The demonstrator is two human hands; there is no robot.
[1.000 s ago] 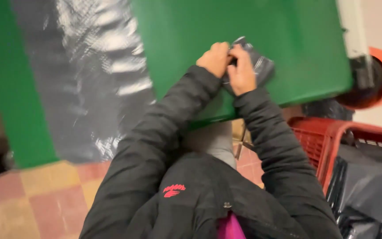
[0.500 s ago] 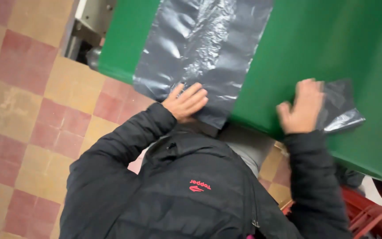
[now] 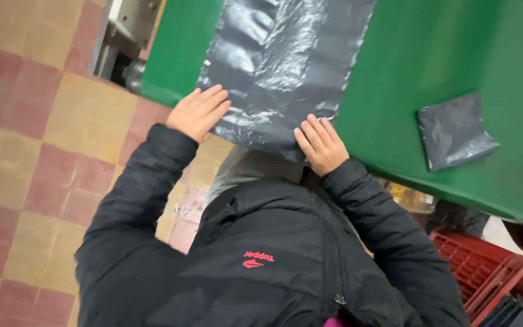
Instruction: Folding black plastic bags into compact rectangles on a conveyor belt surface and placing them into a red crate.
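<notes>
Both hands had shifted onto the grey plastic bag (image 3: 279, 66) spread across the green table (image 3: 449, 54): left hand (image 3: 198, 112) and right hand (image 3: 321, 144) lay open, flat, gripping nothing. Smoothing outward evenly would likely flatten it best; a folded bag (image 3: 455, 130) sat nearby.

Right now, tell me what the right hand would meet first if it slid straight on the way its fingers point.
Probably only more of the spread grey plastic bag that the right hand already presses.

Green table (image 3: 455, 54), red and yellow checkered tile floor (image 3: 37, 139), red plastic crate (image 3: 491, 272) at lower right
</notes>
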